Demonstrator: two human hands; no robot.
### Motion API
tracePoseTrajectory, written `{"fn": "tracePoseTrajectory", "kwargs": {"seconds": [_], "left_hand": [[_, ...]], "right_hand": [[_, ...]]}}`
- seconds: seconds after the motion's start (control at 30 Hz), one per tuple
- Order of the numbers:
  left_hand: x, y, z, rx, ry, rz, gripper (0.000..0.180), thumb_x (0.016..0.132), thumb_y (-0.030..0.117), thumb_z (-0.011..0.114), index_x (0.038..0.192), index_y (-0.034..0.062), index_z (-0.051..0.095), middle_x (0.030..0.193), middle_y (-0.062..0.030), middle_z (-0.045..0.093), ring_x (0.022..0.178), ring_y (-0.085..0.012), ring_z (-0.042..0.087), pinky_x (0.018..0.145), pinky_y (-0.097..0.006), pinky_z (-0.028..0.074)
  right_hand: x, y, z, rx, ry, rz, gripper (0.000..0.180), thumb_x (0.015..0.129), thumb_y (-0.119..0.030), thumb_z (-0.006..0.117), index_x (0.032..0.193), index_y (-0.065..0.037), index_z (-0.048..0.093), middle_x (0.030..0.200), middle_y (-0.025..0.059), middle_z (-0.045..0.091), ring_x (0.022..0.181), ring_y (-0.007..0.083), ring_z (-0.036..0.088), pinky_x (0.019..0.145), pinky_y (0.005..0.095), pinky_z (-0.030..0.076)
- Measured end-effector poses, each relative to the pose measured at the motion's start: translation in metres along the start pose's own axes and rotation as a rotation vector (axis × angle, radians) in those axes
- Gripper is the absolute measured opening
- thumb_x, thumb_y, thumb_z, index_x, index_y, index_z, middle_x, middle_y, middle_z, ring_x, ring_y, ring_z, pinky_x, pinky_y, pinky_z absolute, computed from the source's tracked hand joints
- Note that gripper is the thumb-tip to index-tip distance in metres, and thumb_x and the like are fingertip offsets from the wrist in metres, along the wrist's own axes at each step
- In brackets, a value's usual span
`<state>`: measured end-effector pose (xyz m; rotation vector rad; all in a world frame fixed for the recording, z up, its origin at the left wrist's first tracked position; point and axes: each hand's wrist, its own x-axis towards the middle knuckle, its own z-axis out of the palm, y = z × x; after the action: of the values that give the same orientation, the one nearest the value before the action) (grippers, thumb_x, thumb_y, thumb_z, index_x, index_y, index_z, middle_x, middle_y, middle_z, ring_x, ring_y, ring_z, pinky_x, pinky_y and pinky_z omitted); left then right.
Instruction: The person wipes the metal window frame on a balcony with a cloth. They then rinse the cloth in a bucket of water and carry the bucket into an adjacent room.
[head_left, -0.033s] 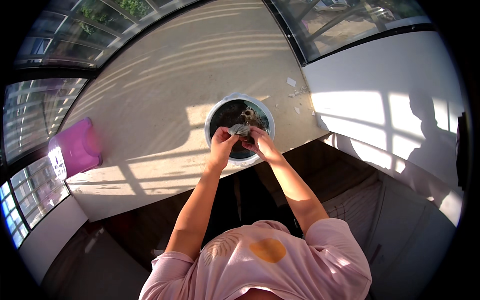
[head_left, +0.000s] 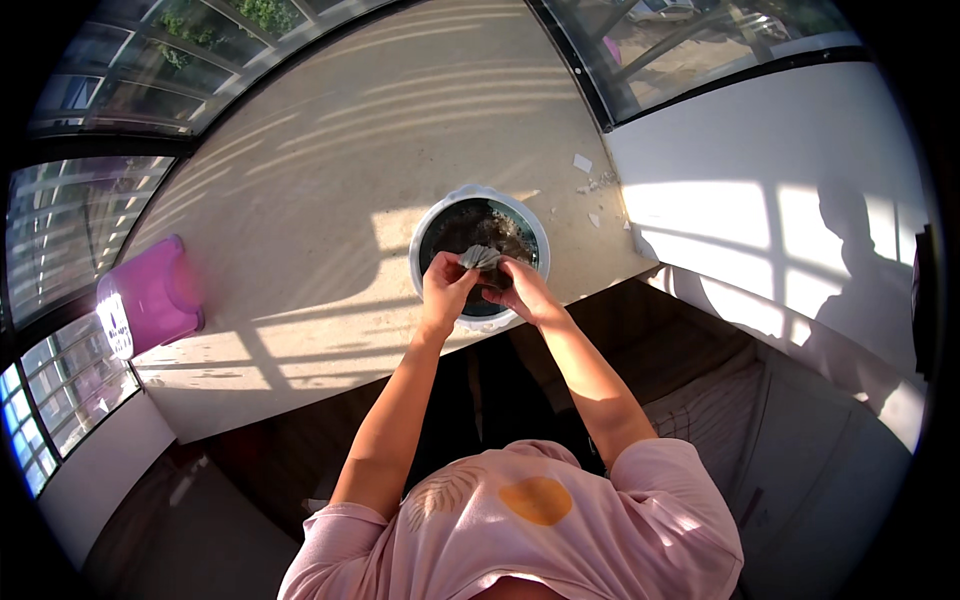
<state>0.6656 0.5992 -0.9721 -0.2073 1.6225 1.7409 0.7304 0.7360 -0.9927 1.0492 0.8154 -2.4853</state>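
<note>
A white basin with a wavy rim stands at the front edge of the ledge, holding dark liquid with foam on its surface. Over its near half, a small crumpled grey cloth is stretched between my two hands. My left hand pinches the cloth's left side between thumb and fingers. Closed on its right side is my right hand, the fingertips partly hidden by the cloth. The cloth's lower part is hard to make out against the dark liquid.
A pink plastic stool lies tipped over at the left end of the pale ledge. White chips and crumbs are scattered right of the basin, near the white wall. Barred windows line the far side.
The foam in the basin has changed shape; a small ring-like patch on the liquid is gone. Both hands keep hold of the cloth in nearly the same place.
</note>
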Motion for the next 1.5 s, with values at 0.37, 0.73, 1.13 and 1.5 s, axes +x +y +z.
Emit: {"fn": "tracePoseTrajectory", "kwargs": {"seconds": [0.37,0.73,1.13,1.5], "left_hand": [[-0.004,0.073,-0.025,0.358,-0.466,0.265,0.025,0.088,0.02,0.056,0.102,0.001,0.049,0.088,-0.0048,0.054,0.081,-0.0118,0.051,0.074,-0.026,0.044],[-0.001,0.136,0.017,1.379,-0.702,1.084,0.045,0.084,0.046,0.048,0.071,0.0047,0.059,0.07,-0.0094,0.054,0.07,-0.0267,0.054,0.065,-0.037,0.044],[0.02,0.001,0.001,1.118,-0.005,0.253,0.056,0.091,0.039,0.031,0.062,-0.0013,0.058,0.065,-0.0227,0.059,0.064,-0.0404,0.058,0.061,-0.045,0.047],[0.051,-0.062,-0.003,0.421,0.199,-0.417,0.056,0.089,0.046,0.034,0.067,-0.0018,0.054,0.058,-0.0153,0.054,0.042,-0.0248,0.051,0.044,-0.037,0.042]], "right_hand": [[-0.034,-0.038,0.023,-0.107,-0.38,0.285,0.014,0.08,-0.012,0.065,0.087,-0.007,0.055,0.075,-0.0015,0.052,0.066,0.0068,0.05,0.059,0.0213,0.045],[-0.062,-0.075,0.073,-1.059,-0.436,-0.094,0.018,0.077,-0.02,0.067,0.088,-0.008,0.059,0.082,0.0023,0.06,0.082,0.0098,0.056,0.073,0.0251,0.045],[0.018,-0.006,0.026,-1.704,0.135,-0.755,0.02,0.074,-0.024,0.052,0.063,-0.011,0.063,0.063,0.0137,0.062,0.061,0.0325,0.062,0.053,0.0426,0.047],[0.044,0.013,0.01,-2.012,0.25,-0.702,0.01,0.074,-0.016,0.055,0.079,-0.008,0.057,0.073,0.013,0.063,0.067,0.0286,0.064,0.055,0.0383,0.05]]}}
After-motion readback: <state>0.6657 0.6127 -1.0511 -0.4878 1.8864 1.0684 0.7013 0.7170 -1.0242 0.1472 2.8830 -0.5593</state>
